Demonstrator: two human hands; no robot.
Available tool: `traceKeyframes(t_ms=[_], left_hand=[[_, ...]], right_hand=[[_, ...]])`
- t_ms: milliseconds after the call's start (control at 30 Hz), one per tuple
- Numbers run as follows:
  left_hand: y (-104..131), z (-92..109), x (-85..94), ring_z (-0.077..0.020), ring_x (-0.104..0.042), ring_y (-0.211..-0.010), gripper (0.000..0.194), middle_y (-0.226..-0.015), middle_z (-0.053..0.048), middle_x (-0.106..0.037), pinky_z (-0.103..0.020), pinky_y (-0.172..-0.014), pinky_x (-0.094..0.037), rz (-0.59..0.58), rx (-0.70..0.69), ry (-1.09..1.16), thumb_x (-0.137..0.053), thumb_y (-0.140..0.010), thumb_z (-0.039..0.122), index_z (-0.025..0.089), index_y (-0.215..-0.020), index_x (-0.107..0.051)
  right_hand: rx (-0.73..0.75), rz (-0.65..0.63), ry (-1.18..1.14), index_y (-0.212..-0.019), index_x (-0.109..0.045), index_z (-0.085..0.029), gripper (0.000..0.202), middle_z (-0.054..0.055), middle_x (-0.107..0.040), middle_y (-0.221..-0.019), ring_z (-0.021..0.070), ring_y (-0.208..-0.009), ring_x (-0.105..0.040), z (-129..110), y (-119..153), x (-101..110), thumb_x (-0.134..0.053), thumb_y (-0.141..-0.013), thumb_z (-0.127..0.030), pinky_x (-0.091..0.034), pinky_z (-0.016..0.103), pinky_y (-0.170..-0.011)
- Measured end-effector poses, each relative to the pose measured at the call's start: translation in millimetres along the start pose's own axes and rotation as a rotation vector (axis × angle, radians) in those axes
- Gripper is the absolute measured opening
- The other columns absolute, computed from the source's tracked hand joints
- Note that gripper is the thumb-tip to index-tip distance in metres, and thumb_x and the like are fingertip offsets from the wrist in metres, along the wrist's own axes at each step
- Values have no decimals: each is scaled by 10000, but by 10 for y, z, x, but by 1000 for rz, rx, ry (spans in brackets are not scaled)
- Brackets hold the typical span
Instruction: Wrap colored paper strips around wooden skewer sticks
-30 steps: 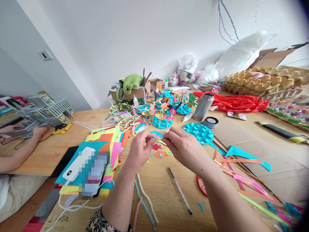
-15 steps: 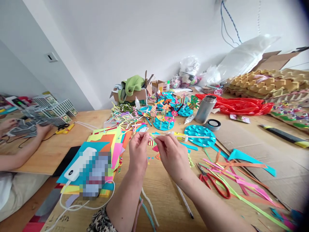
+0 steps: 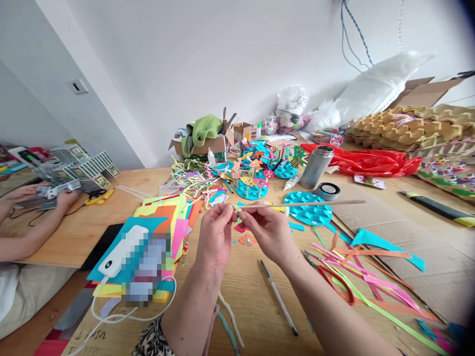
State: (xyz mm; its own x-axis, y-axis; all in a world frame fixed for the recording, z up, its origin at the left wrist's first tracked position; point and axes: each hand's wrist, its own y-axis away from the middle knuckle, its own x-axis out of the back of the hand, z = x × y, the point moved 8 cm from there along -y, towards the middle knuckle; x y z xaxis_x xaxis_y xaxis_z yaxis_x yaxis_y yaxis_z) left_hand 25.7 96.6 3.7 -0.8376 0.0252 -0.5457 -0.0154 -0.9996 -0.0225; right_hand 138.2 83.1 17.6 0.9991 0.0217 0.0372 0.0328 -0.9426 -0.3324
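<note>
A thin, pale stick (image 3: 319, 203) lies level above the table, its left end between my hands and its other end reaching over a blue scalloped disc (image 3: 308, 208). Around that left end is a small yellow-green strip (image 3: 236, 209). My left hand (image 3: 215, 232) pinches the strip from the left, thumb on top. On the other side my right hand (image 3: 267, 228) is closed on the stick beside the strip, fingertips nearly meeting the left ones. Under them lie an orange paper fish (image 3: 247, 240) and a pen (image 3: 278, 296).
Red scissors (image 3: 336, 282) and paper strips (image 3: 371, 277) lie at right. At left are coloured paper sheets (image 3: 178, 207), a white power bank (image 3: 124, 252) and a person's hands (image 3: 67, 198) holding a grey object. A metal bottle (image 3: 317, 167) stands behind.
The stick now reaches farther right and more of it shows. My right hand has shifted slightly, uncovering the pen and the orange fish. The other person's hands have lifted a grey piece.
</note>
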Motion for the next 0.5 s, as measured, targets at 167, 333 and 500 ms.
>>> traceKeyframes(t_ms=[167, 333, 500], left_hand=[[51, 63, -8, -98, -510, -662, 168, -651, 17, -574, -240, -668, -406, 29, -167, -118, -710, -702, 276, 154, -685, -596], [55, 1, -26, -92, -493, -619, 188, -611, 27, -553, -237, -645, -403, 34, -131, -104, -705, -695, 287, 157, -649, -577], [55, -24, -38, -99, -481, -596, 199, -591, 21, -544, -249, -629, -400, 37, -72, -141, -684, -682, 313, 162, -621, -570]], right_hand=[[-162, -75, -287, -804, -689, -151, 271, 1, -591, -595, 93, -488, -495, 75, -31, -35, -668, -786, -421, -384, 214, -452], [-152, -45, -269, -700, -635, -152, 278, -43, -476, -539, 65, -463, -314, 52, -24, -7, -721, -730, -415, -227, 216, -418], [-132, -77, -182, -659, -610, -159, 282, -43, -464, -523, 75, -469, -339, 2, -27, 27, -723, -719, -411, -253, 225, -434]])
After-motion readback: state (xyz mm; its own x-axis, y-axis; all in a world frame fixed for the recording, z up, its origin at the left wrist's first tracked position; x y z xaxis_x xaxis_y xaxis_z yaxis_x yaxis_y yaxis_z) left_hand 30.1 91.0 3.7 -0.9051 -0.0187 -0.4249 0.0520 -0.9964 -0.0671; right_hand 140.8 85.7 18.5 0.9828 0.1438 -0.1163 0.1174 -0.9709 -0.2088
